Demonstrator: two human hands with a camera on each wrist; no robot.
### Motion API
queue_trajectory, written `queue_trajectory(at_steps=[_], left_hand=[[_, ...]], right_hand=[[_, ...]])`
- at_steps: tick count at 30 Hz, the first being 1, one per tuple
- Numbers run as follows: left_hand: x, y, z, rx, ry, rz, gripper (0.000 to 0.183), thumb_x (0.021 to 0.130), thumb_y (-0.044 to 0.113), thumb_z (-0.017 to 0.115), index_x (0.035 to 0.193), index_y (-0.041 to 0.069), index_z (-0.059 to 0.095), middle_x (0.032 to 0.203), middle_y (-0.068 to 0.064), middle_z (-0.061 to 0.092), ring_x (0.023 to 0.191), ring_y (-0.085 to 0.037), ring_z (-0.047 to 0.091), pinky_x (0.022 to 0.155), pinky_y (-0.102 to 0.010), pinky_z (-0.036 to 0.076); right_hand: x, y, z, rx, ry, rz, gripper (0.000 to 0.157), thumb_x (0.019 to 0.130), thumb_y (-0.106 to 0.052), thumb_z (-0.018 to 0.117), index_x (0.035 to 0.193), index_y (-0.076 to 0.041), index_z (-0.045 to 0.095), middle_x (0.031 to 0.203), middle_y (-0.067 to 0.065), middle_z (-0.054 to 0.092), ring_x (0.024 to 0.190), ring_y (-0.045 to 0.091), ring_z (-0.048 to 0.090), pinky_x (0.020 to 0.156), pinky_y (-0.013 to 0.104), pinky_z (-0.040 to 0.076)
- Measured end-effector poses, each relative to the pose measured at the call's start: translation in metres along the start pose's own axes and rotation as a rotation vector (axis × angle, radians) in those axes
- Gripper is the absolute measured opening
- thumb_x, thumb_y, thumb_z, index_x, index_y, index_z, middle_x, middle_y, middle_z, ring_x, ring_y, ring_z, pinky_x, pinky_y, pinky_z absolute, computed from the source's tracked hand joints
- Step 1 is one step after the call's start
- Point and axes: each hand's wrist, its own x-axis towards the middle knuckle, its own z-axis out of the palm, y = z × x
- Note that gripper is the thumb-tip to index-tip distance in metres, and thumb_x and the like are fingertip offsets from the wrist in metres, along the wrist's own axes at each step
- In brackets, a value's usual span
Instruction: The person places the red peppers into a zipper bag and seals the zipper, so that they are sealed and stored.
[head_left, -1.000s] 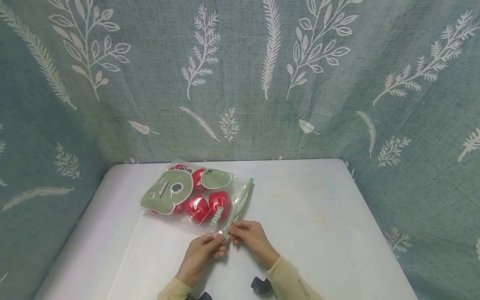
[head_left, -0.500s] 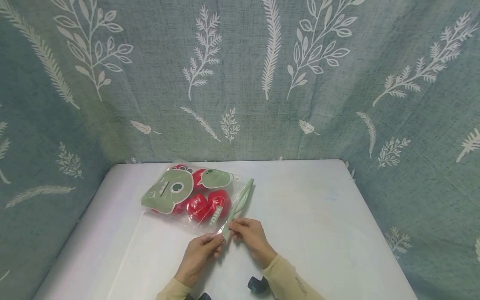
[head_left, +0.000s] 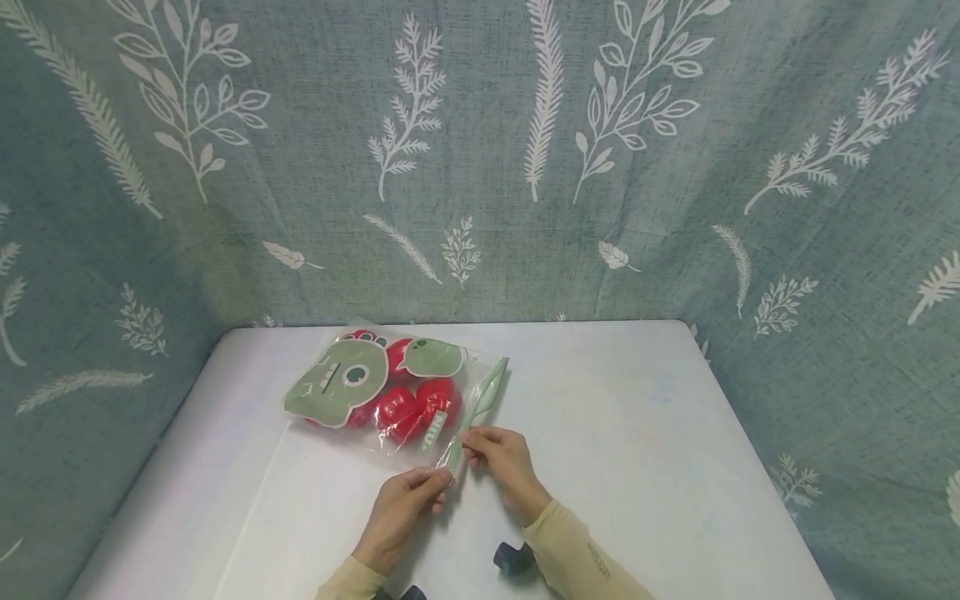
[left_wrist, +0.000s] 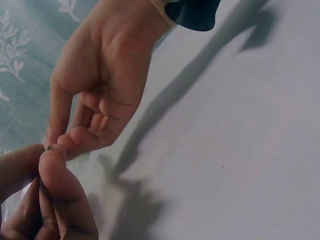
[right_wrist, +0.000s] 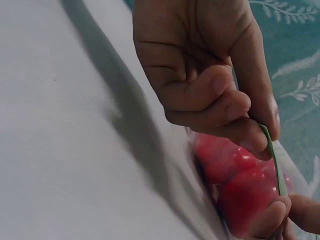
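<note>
A clear plastic bag (head_left: 412, 454) with green cartoon prints lies at the back left of the table in the head view. Red, shiny, rounded things (head_left: 397, 412) show through it; their kind is unclear. Along its right edge runs a pale green strip (head_left: 491, 387). My left hand (head_left: 401, 508) pinches the strip's near end between thumb and finger. Farther up the same strip, my right hand (head_left: 506, 467) pinches it, a short gap away. In the right wrist view a length of green edge (right_wrist: 274, 157) spans between the fingertips of both hands.
The bag lies on a white table (head_left: 622, 467). A leaf-patterned green curtain (head_left: 487, 167) stands behind it and on both sides. Dark devices, one of them a wrist device (head_left: 513, 558), are worn under the sleeves.
My right hand has moved up along the green strip, away from the left hand, widening the gap. The left hand stays nearly still at the strip's near end.
</note>
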Motion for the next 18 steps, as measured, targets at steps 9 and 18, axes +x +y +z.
queue_trajectory(at_steps=[9,18], left_hand=[[-0.002,-0.001,0.001,-0.018,0.006,-0.003,0.038,0.092,0.02,0.075,0.113,-0.01,0.068,0.087,-0.003,0.068,0.076,-0.011,0.061,0.068,-0.022,0.055],[-0.002,-0.005,0.0,-0.029,-0.009,-0.006,0.036,0.093,0.019,0.075,0.112,-0.011,0.068,0.086,-0.002,0.068,0.075,-0.01,0.061,0.067,-0.022,0.055]], right_hand=[[0.006,-0.008,-0.001,0.017,0.022,0.009,0.025,0.09,-0.007,0.073,0.107,0.012,0.07,0.079,0.003,0.071,0.068,0.009,0.064,0.064,0.022,0.055],[0.018,0.0,0.0,0.07,0.079,0.016,0.027,0.089,-0.009,0.076,0.107,0.01,0.071,0.076,0.001,0.069,0.068,0.007,0.063,0.061,0.019,0.054]])
